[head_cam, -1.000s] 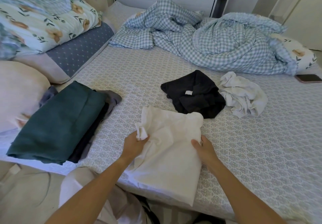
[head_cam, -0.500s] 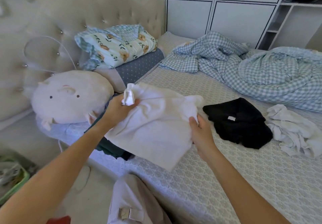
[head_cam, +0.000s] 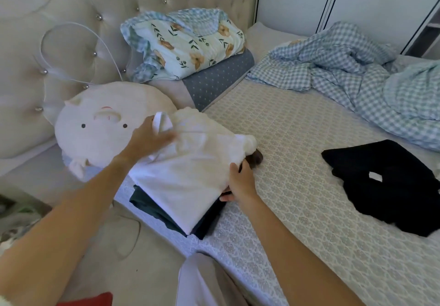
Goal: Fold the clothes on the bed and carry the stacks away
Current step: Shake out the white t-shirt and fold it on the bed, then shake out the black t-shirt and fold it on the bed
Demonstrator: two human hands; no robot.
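Patterned bedsheet (head_cam: 297,162) lies under your work. Your left hand (head_cam: 147,139) pinches the folded white garment (head_cam: 190,167) at its far corner; your right hand (head_cam: 240,181) grips its right edge. It rests atop the dark folded stack (head_cam: 162,212) by the bed's edge, beside a pig cushion (head_cam: 100,127). A black garment (head_cam: 385,186) lies well apart, with a checked duvet (head_cam: 357,72) beyond.

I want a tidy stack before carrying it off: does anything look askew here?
Yes. The white garment lies skewed on the dark stack, its far end bunched and a strip sticking up by the left hand. The right hand holds its near-right edge. The black garment lies unfolded.
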